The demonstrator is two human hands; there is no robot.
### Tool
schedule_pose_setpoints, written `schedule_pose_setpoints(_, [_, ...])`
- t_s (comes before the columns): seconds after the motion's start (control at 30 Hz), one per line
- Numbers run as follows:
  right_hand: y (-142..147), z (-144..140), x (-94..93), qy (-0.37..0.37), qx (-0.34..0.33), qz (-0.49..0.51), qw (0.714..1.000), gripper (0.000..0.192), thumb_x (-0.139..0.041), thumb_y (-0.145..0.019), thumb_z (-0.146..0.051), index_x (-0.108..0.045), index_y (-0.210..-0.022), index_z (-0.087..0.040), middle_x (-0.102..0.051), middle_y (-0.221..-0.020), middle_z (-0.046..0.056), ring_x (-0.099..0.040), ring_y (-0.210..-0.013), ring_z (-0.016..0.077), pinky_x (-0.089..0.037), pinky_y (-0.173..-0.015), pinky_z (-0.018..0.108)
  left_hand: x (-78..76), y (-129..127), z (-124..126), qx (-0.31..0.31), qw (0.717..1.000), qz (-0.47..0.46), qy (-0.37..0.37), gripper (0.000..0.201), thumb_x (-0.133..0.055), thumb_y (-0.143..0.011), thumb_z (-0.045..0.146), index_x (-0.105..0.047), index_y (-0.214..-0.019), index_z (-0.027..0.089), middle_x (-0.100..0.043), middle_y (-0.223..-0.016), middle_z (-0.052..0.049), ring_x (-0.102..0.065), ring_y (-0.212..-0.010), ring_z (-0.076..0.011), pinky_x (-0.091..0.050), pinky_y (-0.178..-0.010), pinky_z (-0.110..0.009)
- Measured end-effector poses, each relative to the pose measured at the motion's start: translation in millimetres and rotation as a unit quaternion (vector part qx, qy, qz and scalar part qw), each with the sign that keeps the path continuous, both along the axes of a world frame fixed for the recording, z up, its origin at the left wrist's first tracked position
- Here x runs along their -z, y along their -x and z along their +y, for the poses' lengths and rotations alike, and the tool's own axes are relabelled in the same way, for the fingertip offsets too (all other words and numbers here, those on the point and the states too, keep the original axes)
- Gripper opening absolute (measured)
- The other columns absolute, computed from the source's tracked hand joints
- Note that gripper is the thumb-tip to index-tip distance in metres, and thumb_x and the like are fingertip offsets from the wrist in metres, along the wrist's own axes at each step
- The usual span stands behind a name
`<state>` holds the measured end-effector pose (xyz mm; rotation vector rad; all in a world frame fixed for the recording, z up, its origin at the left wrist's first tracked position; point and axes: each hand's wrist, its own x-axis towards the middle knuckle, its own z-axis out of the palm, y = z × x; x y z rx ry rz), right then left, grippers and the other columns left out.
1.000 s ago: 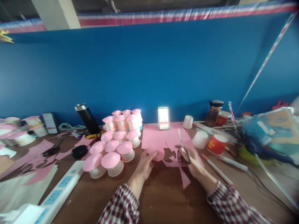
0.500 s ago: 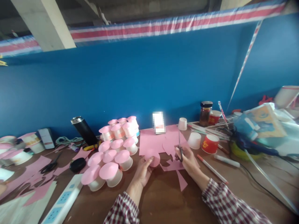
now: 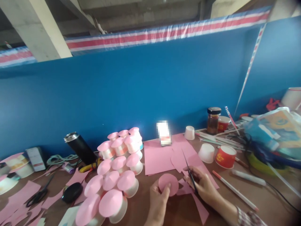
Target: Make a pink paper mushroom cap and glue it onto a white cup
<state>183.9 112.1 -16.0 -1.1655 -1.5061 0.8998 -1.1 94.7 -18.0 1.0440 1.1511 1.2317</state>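
A round pink paper disc (image 3: 172,180) is pinched in my left hand (image 3: 158,201), thumb on top of it. My right hand (image 3: 203,185) grips a pair of dark-handled scissors (image 3: 188,164), whose blades point up and away over the pink sheets. Under and beside my right hand lie pink paper offcuts (image 3: 201,208). Just beyond my hands, large pink paper sheets (image 3: 157,157) rest on the brown table. To the left stand rows of white paper cups with pink cone tops (image 3: 110,202).
At the left are a black thermos (image 3: 81,149), another pair of scissors (image 3: 39,196) and pink scraps (image 3: 21,197). White cups (image 3: 207,153), a red paper cup (image 3: 225,157), a jar (image 3: 213,121) and a red-tipped pencil-like stick (image 3: 235,190) lie right. A blue partition (image 3: 141,84) rises behind.
The camera view has shifted, so the tabletop appears lower and larger. My left hand still holds the disc, now face-up and apart from the offcuts. The scissors' blades now tilt leftward.
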Motion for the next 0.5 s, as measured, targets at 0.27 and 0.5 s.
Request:
schedule_pose_setpoints(0.27, [-1, -2, 1.2, -0.007, -0.006, -0.070, 0.998, 0.019, -0.059, -0.078, -0.031, -0.062, -0.091, -0.017, -0.059, -0.065, 0.001, -0.053, -0.057, 0.0149, -0.044, -0.053, 0.023, 27.2, -4, 6, -0.014, 0.995, 0.092, -0.027, 0.030, -0.064, -0.070, 0.041, -0.069, -0.080, 0.013, -0.069, -0.077, -0.012, -0.062, -0.072, -0.0230, -0.050, -0.067, -0.030])
schedule_pose_setpoints(0.5, [-2, -1, 7.5, 0.019, -0.026, -0.076, 0.997, 0.019, -0.060, -0.077, -0.028, -0.059, -0.094, -0.017, -0.058, -0.067, 0.001, -0.051, -0.058, 0.0150, -0.044, -0.053, 0.023, 23.5, -10, 0, -0.052, 0.982, 0.173, -0.056, 0.021, -0.064, -0.067, 0.038, -0.069, -0.073, 0.018, -0.067, -0.070, -0.009, -0.059, -0.067, -0.0224, -0.049, -0.069, -0.031])
